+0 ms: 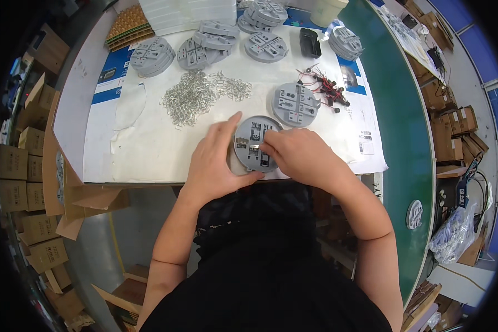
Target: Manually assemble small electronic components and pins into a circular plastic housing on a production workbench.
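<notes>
A grey round plastic housing [249, 157] with dark slots and small fittings lies near the table's front edge. My left hand [211, 160] curves around its left side, thumb at the near rim and fingers up along the far left, steadying it. Over the housing's middle, my right hand [299, 152] is closed in a pinch on a small shiny metal piece [255, 146], its tip down among the slots. The fingers partly hide the housing's right half. Just beyond sits a similar grey housing [295, 104]. To the far left of my hands is a heap of small metal pieces [189, 98].
Stacks of grey housings [152, 56] line the far side. Black parts with red wires [329, 90] lie at the right, near a black plastic case [310, 43]. A white bucket [327, 11] and egg-tray-like cartons [128, 27] stand behind. Cardboard boxes [44, 249] are on the left floor.
</notes>
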